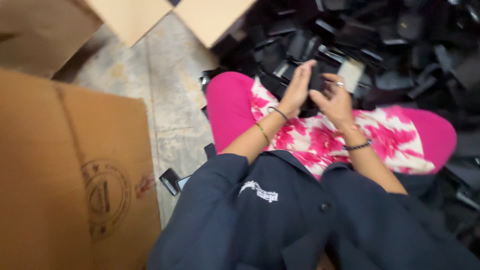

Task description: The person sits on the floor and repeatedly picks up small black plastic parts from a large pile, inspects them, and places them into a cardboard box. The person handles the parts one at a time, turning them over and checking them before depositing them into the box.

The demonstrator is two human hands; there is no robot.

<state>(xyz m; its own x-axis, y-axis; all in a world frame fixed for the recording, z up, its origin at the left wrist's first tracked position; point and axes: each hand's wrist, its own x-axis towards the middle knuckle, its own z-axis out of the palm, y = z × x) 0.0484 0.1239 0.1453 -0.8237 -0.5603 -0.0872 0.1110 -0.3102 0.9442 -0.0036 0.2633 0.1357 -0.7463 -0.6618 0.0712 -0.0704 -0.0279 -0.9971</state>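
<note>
The black part (316, 80) between the hands looked like matt plastic, as did the heap of black parts (390, 45) behind it. The cardboard box (65, 165) was plain matt brown paperboard, the floor (170, 90) rough stained concrete, the lap cloth (320, 135) soft printed pink fabric.

a large brown cardboard box (70, 175) bearing a round stamp (106, 197) is seen at left; open tan box flaps (172, 17) are seen above.

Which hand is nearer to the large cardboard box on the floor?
Left. The left hand is on the side toward the cardboard box; the right hand is beyond it, farther away.
</note>
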